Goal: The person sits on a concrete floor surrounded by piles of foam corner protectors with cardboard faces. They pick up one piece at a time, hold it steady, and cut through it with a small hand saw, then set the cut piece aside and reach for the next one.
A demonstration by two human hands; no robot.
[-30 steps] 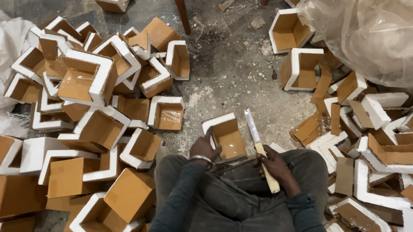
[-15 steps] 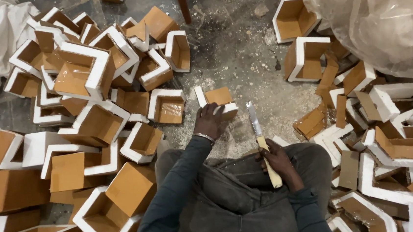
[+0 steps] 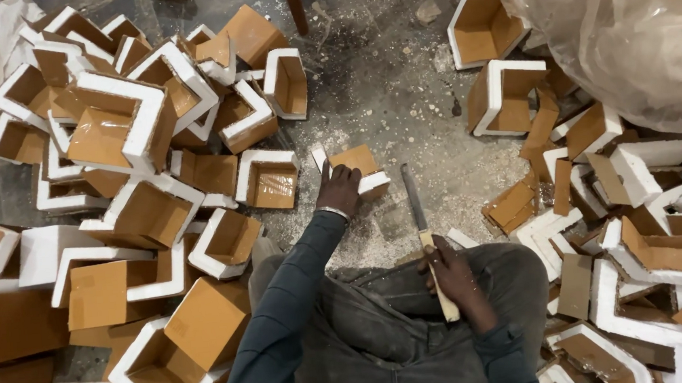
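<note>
Concrete floor point(image 3: 398, 90), crumb-strewn. My left hand point(image 3: 339, 190) grasps a foam-and-cardboard corner piece point(image 3: 359, 170) mid-floor; right hand point(image 3: 448, 268) clenches the knife point(image 3: 423, 229). Risk: blade angled toward my reaching wrist.

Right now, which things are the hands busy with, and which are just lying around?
In hand:
- left hand on a brown-and-white foam corner piece
- right hand gripping a knife

Lying about:
- pile of foam corner pieces on the left
- cardboard and foam scraps on the right
- clear plastic bag
- white crumbs on the floor
</note>
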